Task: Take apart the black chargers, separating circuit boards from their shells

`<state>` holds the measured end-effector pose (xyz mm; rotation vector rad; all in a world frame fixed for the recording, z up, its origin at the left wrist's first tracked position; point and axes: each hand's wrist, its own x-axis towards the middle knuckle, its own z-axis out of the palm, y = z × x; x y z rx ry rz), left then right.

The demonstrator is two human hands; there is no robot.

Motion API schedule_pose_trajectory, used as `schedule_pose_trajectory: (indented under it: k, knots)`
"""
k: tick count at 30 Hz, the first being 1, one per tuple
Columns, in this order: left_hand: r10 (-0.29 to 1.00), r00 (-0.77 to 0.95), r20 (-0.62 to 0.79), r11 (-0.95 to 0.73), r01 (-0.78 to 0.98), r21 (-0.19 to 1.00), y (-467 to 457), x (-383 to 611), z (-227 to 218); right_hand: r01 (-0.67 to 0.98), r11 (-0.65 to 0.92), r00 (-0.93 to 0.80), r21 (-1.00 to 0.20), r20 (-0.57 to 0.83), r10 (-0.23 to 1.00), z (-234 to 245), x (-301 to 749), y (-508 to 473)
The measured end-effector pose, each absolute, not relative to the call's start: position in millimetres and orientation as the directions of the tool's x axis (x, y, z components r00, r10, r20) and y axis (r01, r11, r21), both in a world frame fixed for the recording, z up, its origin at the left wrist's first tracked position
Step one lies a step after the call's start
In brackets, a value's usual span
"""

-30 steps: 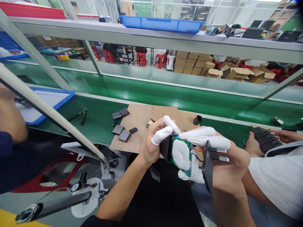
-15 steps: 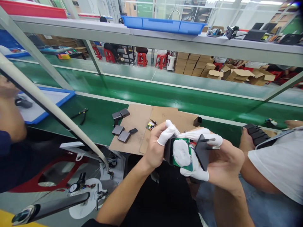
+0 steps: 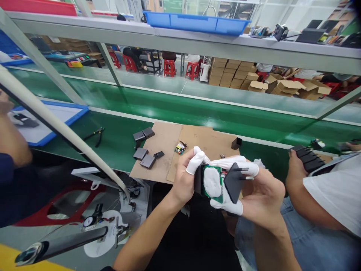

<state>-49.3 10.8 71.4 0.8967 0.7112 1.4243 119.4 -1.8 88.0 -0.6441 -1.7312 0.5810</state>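
Note:
My left hand, with white finger cots, grips a black charger housing. Partly inside that housing sits a green circuit board bearing a thick white pad. My right hand, also in finger cots, holds the board's outer end and a black end plate with metal plug pins. The plate stands tilted, apart from the housing, and red wire shows between plate and board. Beyond my hands, a small circuit board and an upright black housing rest on cardboard.
Several dark charger cases lie at the cardboard's left. Pliers and a blue-edged tray are farther left. A co-worker's hand holds black housings at right. A slanted white pole crosses the left; a shelf carries a blue bin.
The board has slid farther left into the housing, and the end plate has come nearer to it. Both my hands have shifted slightly left.

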Motion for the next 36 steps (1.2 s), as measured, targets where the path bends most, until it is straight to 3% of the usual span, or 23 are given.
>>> schedule_pose_trajectory:
  k: [22, 29, 36]
  knots:
    - [0.995, -0.051, 0.082, -0.096, -0.500, 0.861, 9, -43, 65, 0.130, 0.732, -0.235, -0.669, 0.697, 0.678, 75, 115, 0]
    - [0.998, 0.045, 0.042, -0.011, -0.545, 0.838, 8, -44, 61, 0.088, 0.689, -0.274, -0.719, 0.648, 0.711, 77, 116, -1]
    - [0.994, 0.071, 0.081, -0.027, -0.560, 0.828, 6, -49, 60, 0.087, 0.705, -0.187, -0.703, 0.684, 0.705, 71, 114, -12]
